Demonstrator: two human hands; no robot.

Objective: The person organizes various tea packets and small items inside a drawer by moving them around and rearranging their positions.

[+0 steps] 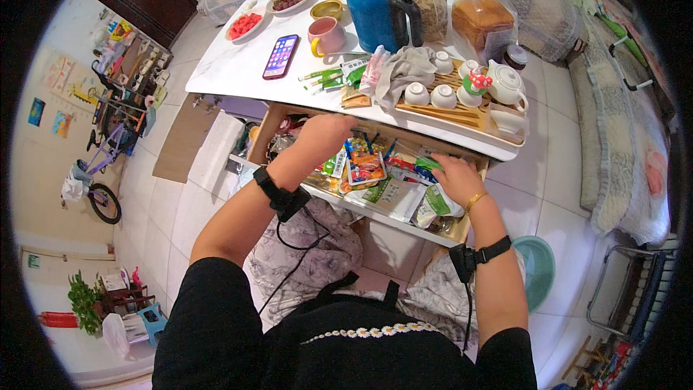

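An open wooden drawer (346,199) juts out below the white tabletop, filled with snack packets and pouches. My left hand (326,138) is over the drawer's left-middle part, near its back; its fingertips are hard to see, so any hold is unclear. Just below and to its right lies an orange snack packet (366,167). Over the right end, my right hand (457,176) rests with fingers spread on packets, touching a green one. A silver-and-green pouch (392,193) lies between the hands towards the drawer front, beside a white-and-green pouch (436,203).
On the white table (216,69) stand a blue kettle (373,16), a pink mug (326,35), a phone (281,57), fruit plates, bagged bread (482,19) and a slatted tea tray (460,119) with cups and a teapot (503,84). A green basin (536,273) sits on the floor at right.
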